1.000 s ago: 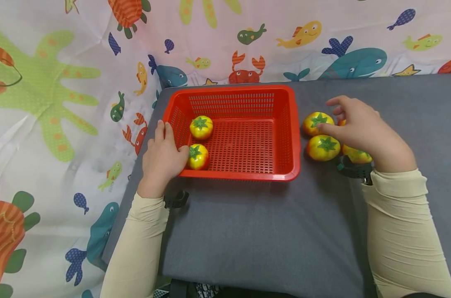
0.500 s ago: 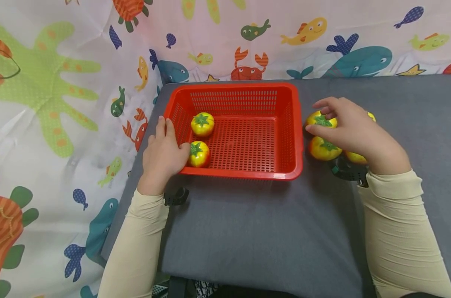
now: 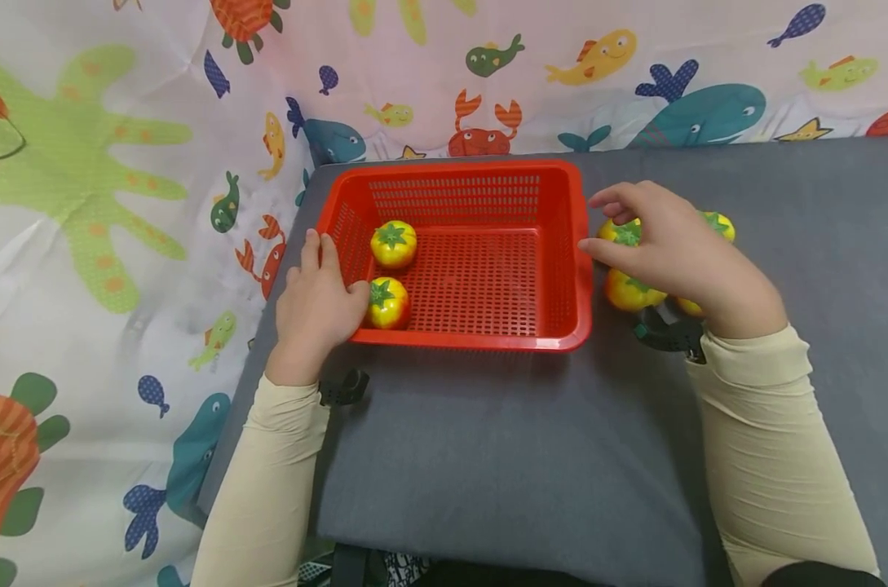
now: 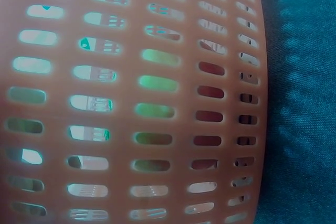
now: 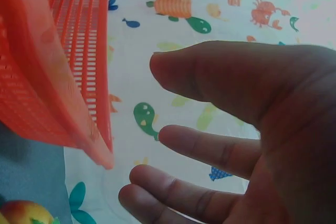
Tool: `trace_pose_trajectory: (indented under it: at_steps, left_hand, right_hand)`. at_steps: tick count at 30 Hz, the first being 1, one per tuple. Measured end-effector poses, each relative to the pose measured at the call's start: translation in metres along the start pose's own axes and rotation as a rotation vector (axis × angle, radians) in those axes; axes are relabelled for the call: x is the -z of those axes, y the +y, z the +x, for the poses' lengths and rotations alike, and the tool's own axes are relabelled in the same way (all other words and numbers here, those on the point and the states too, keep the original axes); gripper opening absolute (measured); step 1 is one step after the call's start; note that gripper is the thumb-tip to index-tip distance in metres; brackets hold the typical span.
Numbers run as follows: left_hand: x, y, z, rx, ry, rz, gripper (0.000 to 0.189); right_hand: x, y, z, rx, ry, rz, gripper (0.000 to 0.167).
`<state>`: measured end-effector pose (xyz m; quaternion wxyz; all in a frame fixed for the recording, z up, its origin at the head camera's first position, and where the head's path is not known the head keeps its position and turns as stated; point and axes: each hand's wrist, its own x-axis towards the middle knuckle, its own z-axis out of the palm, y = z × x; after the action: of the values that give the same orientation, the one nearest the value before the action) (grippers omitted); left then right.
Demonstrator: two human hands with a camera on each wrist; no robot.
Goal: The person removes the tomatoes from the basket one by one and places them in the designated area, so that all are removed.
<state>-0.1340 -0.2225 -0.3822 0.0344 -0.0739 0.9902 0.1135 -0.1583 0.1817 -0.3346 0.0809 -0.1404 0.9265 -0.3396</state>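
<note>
Fingers of the left hand (image 3: 320, 308) lie extended at the left rim of a red plastic basket (image 3: 469, 341), the thumb set apart from them beside the near tomato (image 3: 390, 305). Right hand (image 3: 667, 244) is spread, thumb and loosely bent fingers well separated, as the right wrist view confirms. It hovers above the loose tomatoes (image 3: 630, 293), just beside the basket's right rim; its thumb tip overlaps that rim in the head view, and contact there cannot be told.

Two tomatoes sit inside the basket at its left end, the near one by the front wall and the far tomato (image 3: 394, 244) behind it. Skins are glossy, yellow shading to red, each topped with a green star-shaped calyx. The loose tomatoes, of matching finish, are clustered on the tabletop (image 3: 502, 456) right of the basket, partly covered by the right hand and wrist.

Basket is rectangular, with a smooth broad rim, slotted walls and a perforated floor. Black wristbands (image 3: 344, 388) and cream sleeves (image 3: 267, 481) are worn on both arms. Tabletop covering is grey. Behind hangs a pale sheet (image 3: 421, 65) printed with whales, crabs, fish and turtles.
</note>
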Motion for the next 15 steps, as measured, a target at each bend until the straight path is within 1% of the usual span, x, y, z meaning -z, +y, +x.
trace_pose_trajectory:
  at_steps: [7, 15]
  left_hand:
    - [-0.0009, -0.0009, 0.0005, 0.004, -0.001, -0.003, 0.092]
    - [-0.001, -0.0005, 0.0, 0.012, 0.002, -0.002, 0.091]
  right_hand:
    - [-0.0037, -0.0077, 0.0029, 0.022, -0.041, -0.004, 0.062]
    - [-0.0073, -0.0104, 0.0068, 0.019, -0.047, -0.041, 0.061]
